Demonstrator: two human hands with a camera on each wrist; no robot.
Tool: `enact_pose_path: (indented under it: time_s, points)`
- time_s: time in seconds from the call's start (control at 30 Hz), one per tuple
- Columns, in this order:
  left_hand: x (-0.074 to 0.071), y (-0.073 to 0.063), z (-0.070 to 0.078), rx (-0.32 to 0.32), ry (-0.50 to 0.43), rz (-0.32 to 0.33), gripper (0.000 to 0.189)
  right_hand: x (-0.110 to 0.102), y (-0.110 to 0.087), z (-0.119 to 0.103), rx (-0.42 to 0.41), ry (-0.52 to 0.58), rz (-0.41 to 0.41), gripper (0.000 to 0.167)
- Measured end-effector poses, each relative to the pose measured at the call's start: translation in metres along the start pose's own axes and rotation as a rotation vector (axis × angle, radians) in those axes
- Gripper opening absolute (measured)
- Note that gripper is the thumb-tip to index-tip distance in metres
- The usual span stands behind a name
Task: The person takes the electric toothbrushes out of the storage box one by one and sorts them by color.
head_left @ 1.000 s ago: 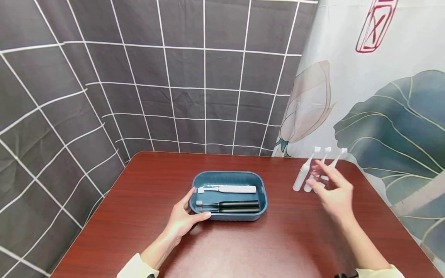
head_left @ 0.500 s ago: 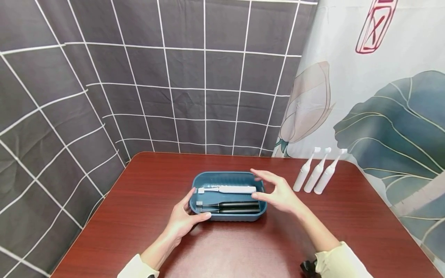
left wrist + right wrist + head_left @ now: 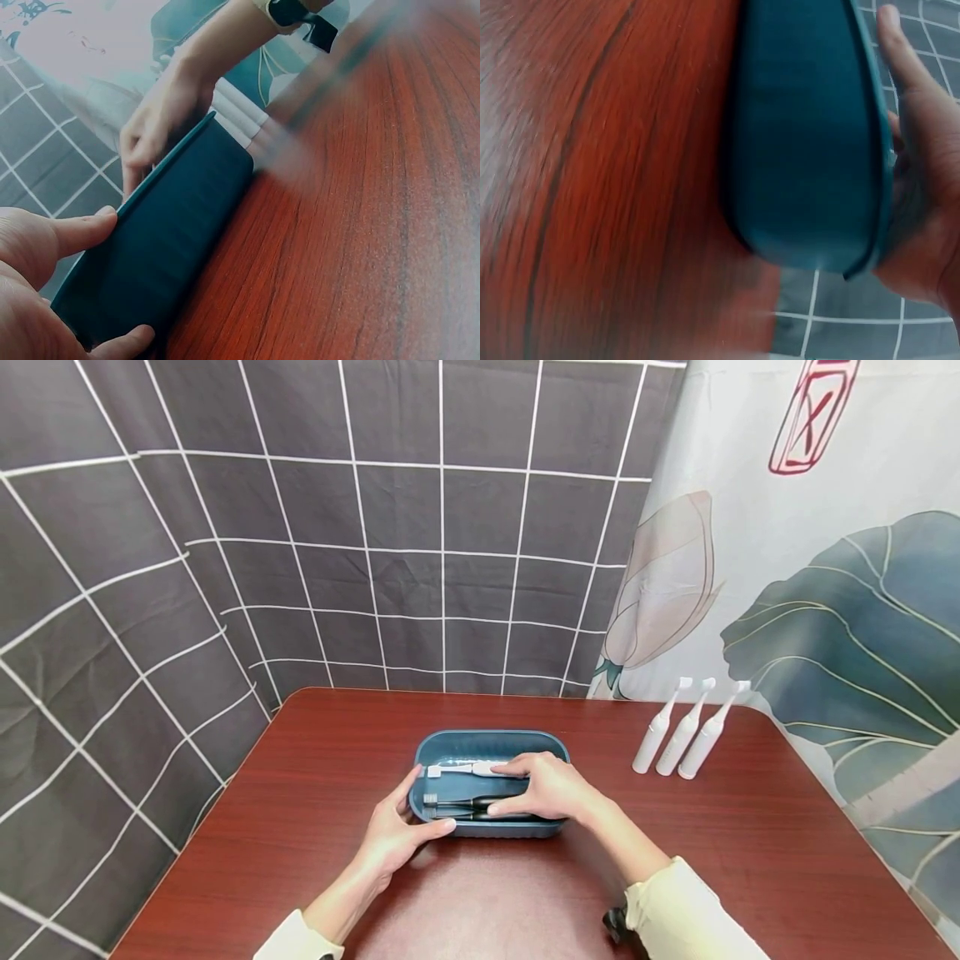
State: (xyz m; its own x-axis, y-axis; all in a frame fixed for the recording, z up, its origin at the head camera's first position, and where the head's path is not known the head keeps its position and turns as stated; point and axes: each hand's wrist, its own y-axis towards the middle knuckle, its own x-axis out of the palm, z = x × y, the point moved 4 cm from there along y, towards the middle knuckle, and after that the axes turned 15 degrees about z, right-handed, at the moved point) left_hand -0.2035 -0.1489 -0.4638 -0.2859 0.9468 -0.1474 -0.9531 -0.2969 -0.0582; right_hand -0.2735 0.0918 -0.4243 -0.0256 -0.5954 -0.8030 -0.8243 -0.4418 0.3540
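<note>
A blue plastic basket stands on the table. In it lie a white electric toothbrush toward the back and two black electric toothbrushes along the front. My left hand grips the basket's left end, its thumb on the front rim; the left wrist view shows that thumb at the rim. My right hand reaches in over the right end, thumb and fingers spread. Its fingertips are at the white toothbrush, its thumb over the black ones. This hand covers the right-hand parts of the toothbrush handles.
Three white electric toothbrushes stand side by side at the back right of the reddish wooden table. A dark cloth with white grid lines hangs behind, and a floral cloth hangs at the right.
My right hand has come left from the standing toothbrushes to the basket and now reaches inside it. My left hand and the basket have stayed in place.
</note>
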Motion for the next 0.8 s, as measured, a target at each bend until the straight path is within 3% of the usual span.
enact_pose_path:
  time_s: [0.13,0.3,0.63,0.8]
  points:
    - [0.0,0.0,0.0,0.001,-0.001,-0.003,0.102,0.013,0.006,-0.002,0.021,-0.131,-0.036,0.072]
    - [0.0,-0.001,0.001,0.001,0.007,-0.005,0.1,0.023,0.012,-0.007,0.017,-0.218,-0.05,0.062]
    - [0.0,-0.001,0.002,0.005,0.004,-0.012,0.1,0.032,0.016,-0.014,-0.184,-0.336,0.019,0.048]
    - [0.0,-0.001,0.001,0.0,0.006,-0.01,0.102,0.04,0.016,-0.017,-0.28,-0.381,-0.004,0.035]
